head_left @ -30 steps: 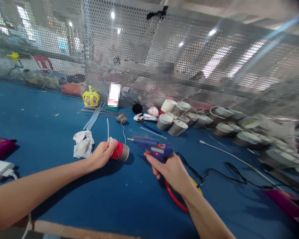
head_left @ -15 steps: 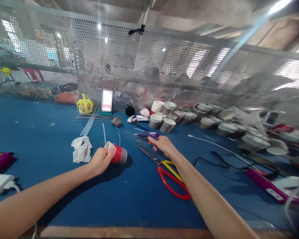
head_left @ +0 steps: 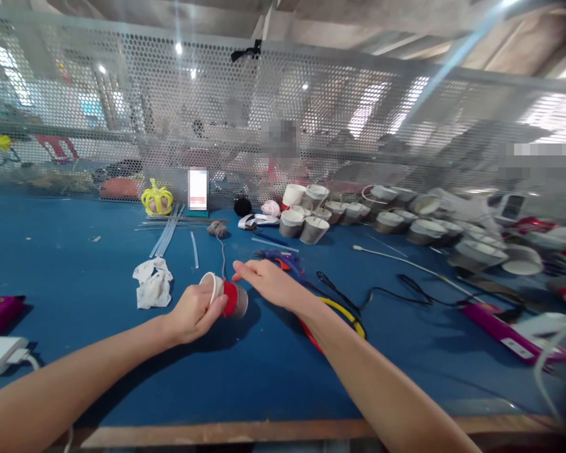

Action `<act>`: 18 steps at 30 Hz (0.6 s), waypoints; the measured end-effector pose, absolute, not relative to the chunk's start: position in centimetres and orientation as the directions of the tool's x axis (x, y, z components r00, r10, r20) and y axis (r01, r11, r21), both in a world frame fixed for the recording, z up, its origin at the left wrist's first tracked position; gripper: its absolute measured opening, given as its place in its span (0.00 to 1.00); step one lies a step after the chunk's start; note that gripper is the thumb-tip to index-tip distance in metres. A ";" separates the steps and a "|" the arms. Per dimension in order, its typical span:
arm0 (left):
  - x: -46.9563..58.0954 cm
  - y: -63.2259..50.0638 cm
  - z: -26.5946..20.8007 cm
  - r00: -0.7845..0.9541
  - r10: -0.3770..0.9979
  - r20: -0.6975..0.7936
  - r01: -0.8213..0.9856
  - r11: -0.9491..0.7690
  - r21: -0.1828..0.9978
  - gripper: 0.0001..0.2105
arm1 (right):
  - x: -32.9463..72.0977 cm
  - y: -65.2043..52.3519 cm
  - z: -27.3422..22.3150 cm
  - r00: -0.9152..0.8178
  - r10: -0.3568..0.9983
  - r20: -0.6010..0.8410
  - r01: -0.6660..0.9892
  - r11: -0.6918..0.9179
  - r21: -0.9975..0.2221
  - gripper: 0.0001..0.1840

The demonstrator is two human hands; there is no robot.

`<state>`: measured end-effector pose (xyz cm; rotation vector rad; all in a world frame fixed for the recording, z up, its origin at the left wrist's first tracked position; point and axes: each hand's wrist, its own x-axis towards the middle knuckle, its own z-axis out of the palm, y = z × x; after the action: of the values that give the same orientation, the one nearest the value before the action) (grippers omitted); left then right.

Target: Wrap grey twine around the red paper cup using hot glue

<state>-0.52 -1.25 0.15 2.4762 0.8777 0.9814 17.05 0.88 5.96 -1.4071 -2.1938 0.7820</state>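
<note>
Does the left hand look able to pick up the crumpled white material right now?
Probably not without letting go first: the left hand holds the red-banded cup. Otherwise the way looks free, as the crumpled white material lies close by, uncovered.

- The cup was in your left hand.
- Behind it lay the yarn ball.
- The glue gun lay behind your right hand.
- Scissors lay beneath your right forearm.
</note>
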 end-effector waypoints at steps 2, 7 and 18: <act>-0.5 -1.6 0.4 0.636 0.537 0.555 0.371 -0.842 0.391 0.13 | 16.6 0.7 5.4 -0.428 0.901 -0.071 0.619 0.235 -0.749 0.33; -0.3 -2.1 0.7 0.714 0.372 0.594 0.292 -0.928 0.231 0.13 | 16.2 0.7 3.8 -0.585 0.784 -0.208 0.235 -0.081 -0.969 0.31; 0.2 -2.7 0.6 0.588 0.782 0.206 0.295 -0.444 0.846 0.19 | 16.5 0.0 4.5 -0.336 0.940 0.053 -0.120 0.013 -0.993 0.09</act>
<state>0.22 -2.68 0.62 2.0059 0.8560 0.7625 16.52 0.03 4.54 -0.9134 -1.3805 1.4842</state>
